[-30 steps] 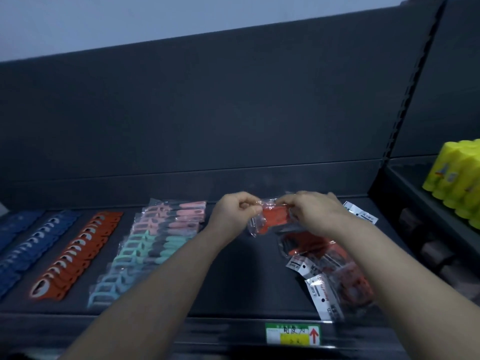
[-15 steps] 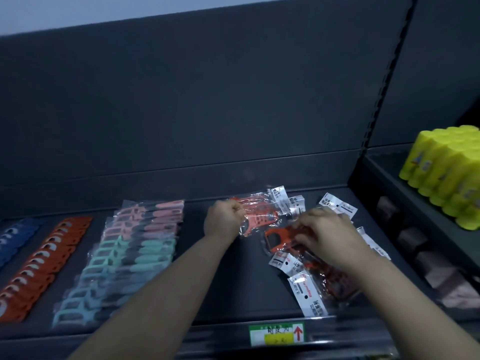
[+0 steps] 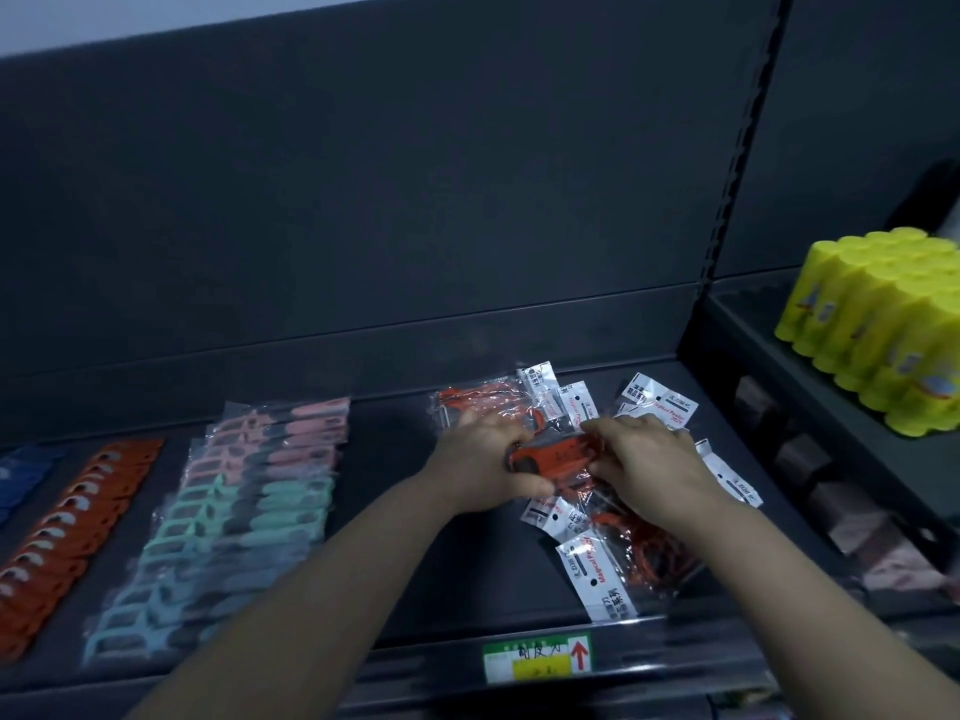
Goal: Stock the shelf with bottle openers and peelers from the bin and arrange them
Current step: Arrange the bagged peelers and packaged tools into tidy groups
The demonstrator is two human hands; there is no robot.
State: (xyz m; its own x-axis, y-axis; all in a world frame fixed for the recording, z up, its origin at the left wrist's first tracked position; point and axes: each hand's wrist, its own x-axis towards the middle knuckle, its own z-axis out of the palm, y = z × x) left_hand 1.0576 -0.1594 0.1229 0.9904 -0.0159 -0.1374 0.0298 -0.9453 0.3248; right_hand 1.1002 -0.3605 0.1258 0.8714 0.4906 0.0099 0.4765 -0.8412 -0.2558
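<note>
Both hands meet over a loose pile of bagged orange peelers (image 3: 649, 558) on the right half of the dark shelf (image 3: 415, 574). My left hand (image 3: 480, 467) and my right hand (image 3: 644, 467) grip the two ends of one orange peeler pack (image 3: 553, 456), held just above the pile. Another bagged orange peeler (image 3: 478, 400) lies flat behind my left hand. To the left run a neat row of pink, green and blue bagged peelers (image 3: 244, 511), a row of orange bottle openers (image 3: 67, 532) and blue bottle openers (image 3: 15, 475).
A green and yellow price label (image 3: 537, 659) sits on the shelf's front rail. The neighbouring shelf on the right carries a block of yellow bottles (image 3: 878, 324), with brown items (image 3: 852, 517) on the level below. A dark back panel closes the shelf behind.
My left hand has let go of the bagged peeler it laid at the back and come right. Both hands now hold one orange pack lifted from the pile.
</note>
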